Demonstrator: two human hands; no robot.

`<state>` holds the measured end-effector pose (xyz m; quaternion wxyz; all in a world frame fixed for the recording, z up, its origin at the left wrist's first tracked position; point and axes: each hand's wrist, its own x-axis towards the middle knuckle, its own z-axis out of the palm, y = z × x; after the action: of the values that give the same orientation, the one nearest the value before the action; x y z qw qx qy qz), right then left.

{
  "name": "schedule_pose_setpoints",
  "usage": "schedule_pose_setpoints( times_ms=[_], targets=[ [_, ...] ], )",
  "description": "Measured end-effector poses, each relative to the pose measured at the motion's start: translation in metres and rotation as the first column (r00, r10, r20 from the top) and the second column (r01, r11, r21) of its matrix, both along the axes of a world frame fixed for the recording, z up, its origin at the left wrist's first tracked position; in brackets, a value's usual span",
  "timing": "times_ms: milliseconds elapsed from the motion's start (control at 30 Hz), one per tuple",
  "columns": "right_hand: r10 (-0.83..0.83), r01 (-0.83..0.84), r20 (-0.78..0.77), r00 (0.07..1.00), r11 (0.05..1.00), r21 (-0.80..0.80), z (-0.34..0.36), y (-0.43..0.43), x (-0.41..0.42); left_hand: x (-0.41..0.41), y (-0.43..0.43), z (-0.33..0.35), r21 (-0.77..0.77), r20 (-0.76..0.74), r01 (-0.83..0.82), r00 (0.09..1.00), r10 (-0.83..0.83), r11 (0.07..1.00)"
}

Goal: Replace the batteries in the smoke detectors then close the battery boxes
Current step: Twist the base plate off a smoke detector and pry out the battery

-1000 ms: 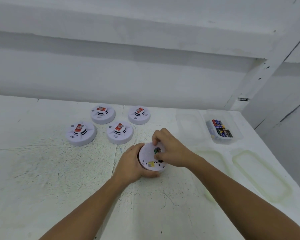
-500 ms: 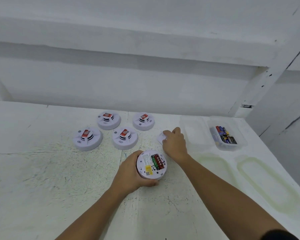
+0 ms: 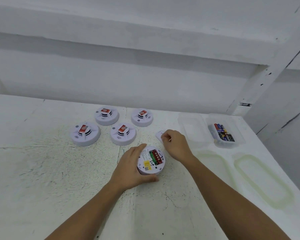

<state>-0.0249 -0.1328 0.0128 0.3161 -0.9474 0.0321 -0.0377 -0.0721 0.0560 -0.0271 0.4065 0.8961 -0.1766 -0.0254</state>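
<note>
White scuffed tabletop (image 3: pixel 42 170) up against a plain white wall (image 3: pixel 145 75), that's my whole workspace right now. My left hand (image 3: pixel 128 168) grips the round white plastic smoke detector (image 3: pixel 151 161) lying upside down near the middle of the table. My thumb is curled around its near edge and my fingers wrap the far left side. Its battery box is open on top, and you can see a green battery and a red battery (image 3: pixel 155 156) sitting side by side in there, next to a yellow sticker.

My right hand (image 3: pixel 176 144) is just behind and to the right of it, with curled fingers (image 3: pixel 164 135) right at the small white plastic battery cover (image 3: pixel 159 135), which lies flat on the table. Honestly can't tell if I'm pinching the cover or only touching its edge.

Further back and to the left sit four more white round detectors with red labels on top, all right side up: front left (image 3: pixel 85 134), back left (image 3: pixel 106 116), front right (image 3: pixel 123 134), back right (image 3: pixel 142 117).

Off to the right there's a clear plastic tub (image 3: pixel 190 129) and beside it a second clear tub (image 3: pixel 239 135) with a bunch of loose batteries (image 3: pixel 223 135) in it. Two translucent yellowish lids lie flat in front of them, one nearer (image 3: pixel 213 161) and one by the table's right edge (image 3: pixel 263 181).
</note>
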Motion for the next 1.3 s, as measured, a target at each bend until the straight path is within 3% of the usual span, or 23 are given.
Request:
schedule_pose_setpoints(
  times_ms=[100, 433, 633, 933, 1000, 1067, 1167, 1233, 1300],
  targets=[
    [0.097, -0.088, -0.072, 0.993, 0.988, 0.126, 0.011, 0.002, -0.016, 0.0, 0.0, 0.001, -0.029, -0.009, -0.015, 1.0, 0.015, 0.999],
    [0.294, -0.296, -0.031, 0.955, 0.947, -0.128, 0.006, 0.011, -0.028, 0.002, -0.007, 0.005, -0.014, 0.095, -0.033, 0.995, 0.034, 0.999],
    [0.366, -0.383, -0.117, 0.923, 0.902, -0.2, 0.011, 0.016, -0.021, 0.001, -0.008, 0.008, -0.007, 0.1, -0.023, 0.995, 0.023, 1.0],
    [0.413, -0.422, -0.118, 0.903, 0.904, -0.071, 0.023, 0.017, -0.03, 0.002, -0.007, 0.008, -0.005, 0.085, -0.028, 0.996, 0.029, 1.0],
    [0.374, -0.378, -0.132, 0.918, 0.926, -0.012, 0.026, 0.014, -0.03, 0.002, -0.006, 0.005, 0.004, 0.07, -0.031, 0.997, 0.03, 1.0],
    [0.29, -0.254, -0.169, 0.942, 0.945, 0.207, 0.033, 0.008, -0.023, 0.003, -0.006, 0.003, 0.014, 0.049, -0.031, 0.998, 0.031, 0.999],
    [0.125, 0.053, -0.241, 0.963, 0.784, 0.618, 0.049, -0.011, 0.002, 0.004, -0.005, 0.004, 0.027, 0.018, -0.04, 0.999, 0.04, 0.999],
    [-0.015, 0.188, -0.245, 0.969, 0.687, 0.702, 0.06, -0.031, 0.023, 0.004, -0.005, 0.002, 0.03, 0.008, -0.049, 0.999, 0.049, 0.998],
    [-0.134, 0.251, -0.221, 0.966, 0.692, 0.677, 0.065, -0.054, 0.045, 0.005, -0.005, 0.0, 0.035, -0.004, -0.053, 0.999, 0.053, 0.998]
  ],
)
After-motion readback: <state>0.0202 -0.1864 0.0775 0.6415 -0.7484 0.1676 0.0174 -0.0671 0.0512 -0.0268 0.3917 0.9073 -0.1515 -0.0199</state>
